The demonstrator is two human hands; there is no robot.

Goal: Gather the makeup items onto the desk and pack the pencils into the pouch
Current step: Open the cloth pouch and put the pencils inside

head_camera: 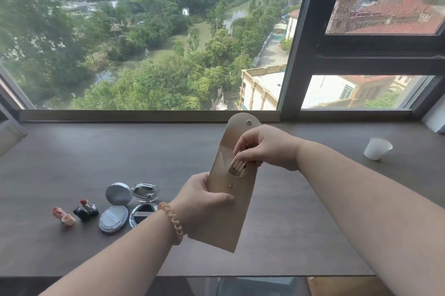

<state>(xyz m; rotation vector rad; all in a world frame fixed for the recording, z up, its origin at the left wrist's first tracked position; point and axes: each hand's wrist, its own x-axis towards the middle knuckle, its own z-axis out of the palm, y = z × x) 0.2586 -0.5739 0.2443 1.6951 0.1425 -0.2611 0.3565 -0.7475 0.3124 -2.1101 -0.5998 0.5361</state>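
Observation:
A long beige pouch (225,214) with a snap flap is held upright above the dark desk (289,223), its flap open at the top. My left hand (204,195) grips the pouch at its middle from the left. My right hand (262,147) pinches a bundle of gold-ended pencils (237,167) whose tops stick out of the pouch mouth. On the desk at the left lie a pink lipstick (63,215), a black-based red lipstick (86,209), an open silver cushion compact (115,209) and an open round mirror compact (144,204).
A white paper cup (377,148) stands on the desk at the far right. A large window with a dark frame (298,38) runs along the desk's far edge. The desk's near edge (216,276) is just below my arms.

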